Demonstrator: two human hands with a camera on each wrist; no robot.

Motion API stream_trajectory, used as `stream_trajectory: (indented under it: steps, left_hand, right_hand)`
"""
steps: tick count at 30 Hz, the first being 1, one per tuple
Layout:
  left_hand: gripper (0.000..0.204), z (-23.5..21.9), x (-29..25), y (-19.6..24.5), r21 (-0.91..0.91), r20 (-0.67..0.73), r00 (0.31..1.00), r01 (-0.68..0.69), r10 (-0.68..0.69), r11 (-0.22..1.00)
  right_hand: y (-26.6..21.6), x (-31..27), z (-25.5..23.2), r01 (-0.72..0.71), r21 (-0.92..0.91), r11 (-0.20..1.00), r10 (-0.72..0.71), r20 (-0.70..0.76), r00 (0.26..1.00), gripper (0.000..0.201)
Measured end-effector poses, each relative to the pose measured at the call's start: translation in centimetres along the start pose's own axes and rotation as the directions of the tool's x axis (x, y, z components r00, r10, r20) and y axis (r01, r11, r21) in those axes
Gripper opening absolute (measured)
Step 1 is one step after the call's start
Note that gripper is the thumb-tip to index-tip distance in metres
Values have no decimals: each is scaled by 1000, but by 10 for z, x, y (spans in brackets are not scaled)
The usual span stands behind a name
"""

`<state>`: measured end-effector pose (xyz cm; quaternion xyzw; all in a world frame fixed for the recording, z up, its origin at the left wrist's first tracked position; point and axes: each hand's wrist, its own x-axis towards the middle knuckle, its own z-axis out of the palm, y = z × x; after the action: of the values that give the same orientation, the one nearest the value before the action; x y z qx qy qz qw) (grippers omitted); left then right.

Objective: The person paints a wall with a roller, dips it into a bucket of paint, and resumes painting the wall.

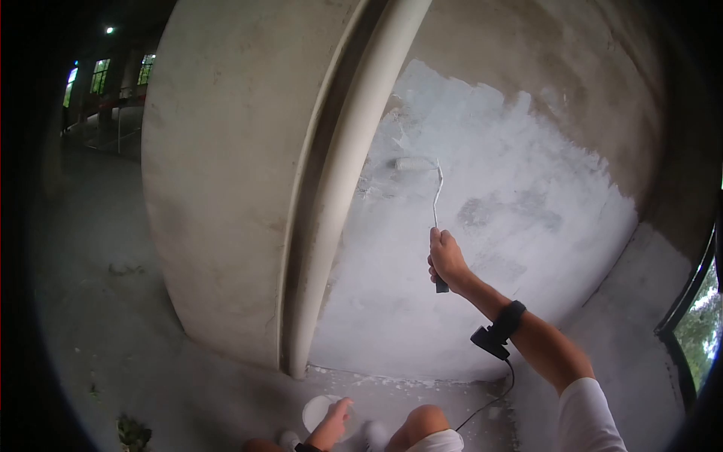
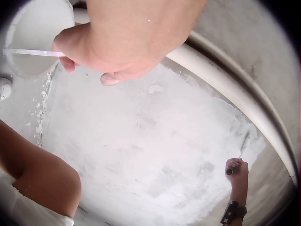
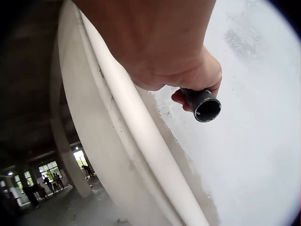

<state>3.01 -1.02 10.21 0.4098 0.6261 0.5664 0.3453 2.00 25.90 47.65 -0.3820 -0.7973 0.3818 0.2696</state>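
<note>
A paint roller [image 1: 416, 163] lies against the wall [image 1: 482, 301] beside the pipe, its wire frame running down to a black handle. My right hand [image 1: 446, 258] grips that handle, and the hollow handle end [image 3: 207, 109] pokes out below the hand in the right wrist view. Low by the knees, my left hand [image 1: 335, 422] is at a white bucket [image 1: 314, 410]. In the left wrist view the left hand [image 2: 120, 47] holds the thin white bail handle [image 2: 33, 52] of the bucket [image 2: 40, 23]; part of its grip is hidden behind the hand.
A pale vertical pipe [image 1: 354, 143] stands left of the coated wall, next to a rounded bare column [image 1: 226, 151]. White coating covers the lower wall, with bare grey-brown above [image 1: 497, 30]. A window [image 1: 700, 324] is at the right. White splatters dot the floor edge.
</note>
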Motion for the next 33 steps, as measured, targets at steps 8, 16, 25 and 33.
stream_trajectory:
  steps: [8, 16, 25, 33]
  left_hand:
    - [39, 19, 25, -96, -82, 15, 1000, -20, 22, 996]
    - [40, 6, -5, -37, 8, -24, 999, -40, 40, 999]
    - [44, 3, -7, -31, -30, -32, 1000, 0, -1, 1000]
    - [53, 40, 18, -175, -386, 37, 961, 266, -274, 883]
  right_hand:
    - [-28, 12, 7, 117, -57, 992, -121, -89, 989, 45]
    - [-93, 34, 24, 188, 43, 981, -180, -133, 975, 41]
    - [7, 8, 57, 92, -133, 987, -104, -85, 991, 44]
    - [94, -30, 85, -73, -135, 988, 72, -10, 997, 42]
